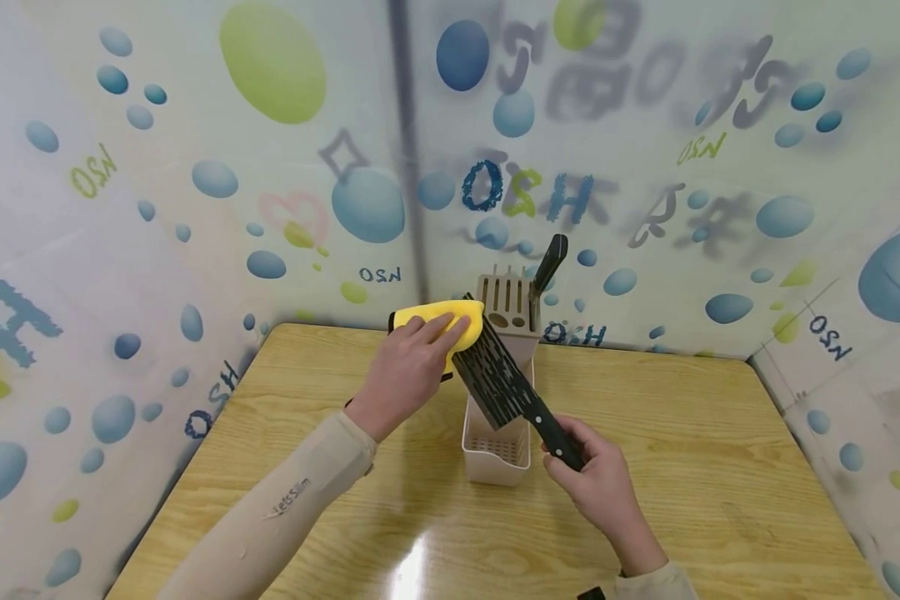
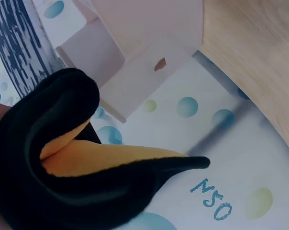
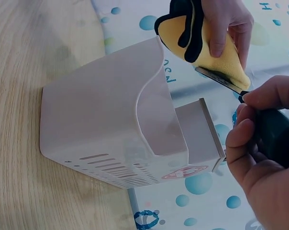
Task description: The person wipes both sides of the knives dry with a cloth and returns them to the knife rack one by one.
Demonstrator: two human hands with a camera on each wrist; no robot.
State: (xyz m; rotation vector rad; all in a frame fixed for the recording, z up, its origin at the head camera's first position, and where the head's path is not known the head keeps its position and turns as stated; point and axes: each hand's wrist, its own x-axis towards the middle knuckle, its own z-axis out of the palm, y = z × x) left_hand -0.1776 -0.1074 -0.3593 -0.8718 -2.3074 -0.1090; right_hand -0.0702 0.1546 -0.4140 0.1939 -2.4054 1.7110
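My right hand (image 1: 596, 479) grips the black riveted handle of a cleaver (image 1: 498, 375), whose dark blade has a streaked pattern. The blade points up and left, above the knife holder. With my left hand (image 1: 405, 367) I hold a yellow cloth (image 1: 438, 321) with black edging against the blade's far end. Seen from the left wrist, the folded cloth (image 2: 120, 158) shows a black side and a yellow-orange inside, beside the streaked blade (image 2: 20, 45). In the right wrist view, my left thumb presses the cloth (image 3: 218, 52) over the blade.
A pale knife holder (image 1: 497, 467) with a slotted brown top and a low front basket stands on the wooden table (image 1: 667, 450). Another black-handled tool (image 1: 550, 262) stands in its right side. Patterned wall covering (image 1: 622, 150) surrounds the table's back and sides.
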